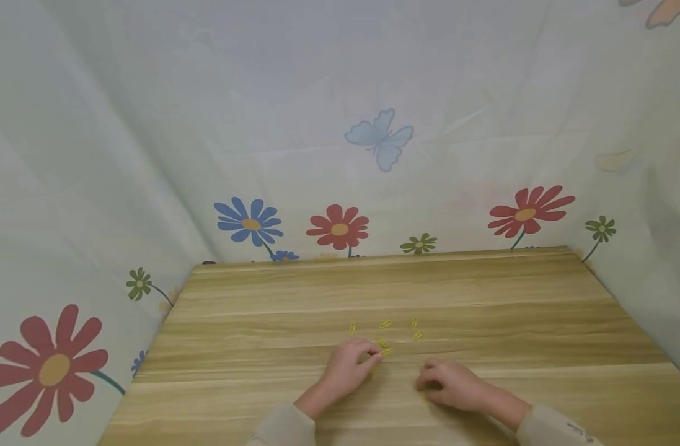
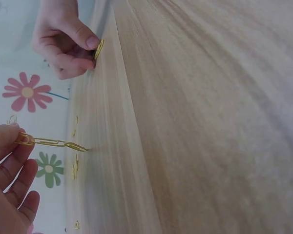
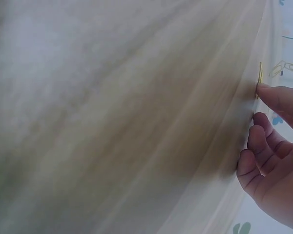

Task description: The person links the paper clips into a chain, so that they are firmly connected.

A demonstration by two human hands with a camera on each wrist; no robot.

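Observation:
My left hand [image 1: 346, 367] pinches the end of a short chain of linked yellow paper clips [image 2: 49, 142] between thumb and finger. The chain hangs from the fingertips toward the wooden tabletop, and another clip end pokes out above the thumb. To the right, my right hand [image 1: 454, 384] pinches a single yellow paper clip [image 3: 260, 73] with thumb and fingertips, low over the table. Its other fingers are curled, their tips close to the wood. The two hands are a short way apart.
Several loose yellow paper clips [image 1: 386, 324] lie scattered on the wooden table [image 1: 250, 334], just beyond the hands. Behind the table's far edge hangs a pale curtain [image 1: 295, 124] printed with flowers and butterflies, which also runs along both sides.

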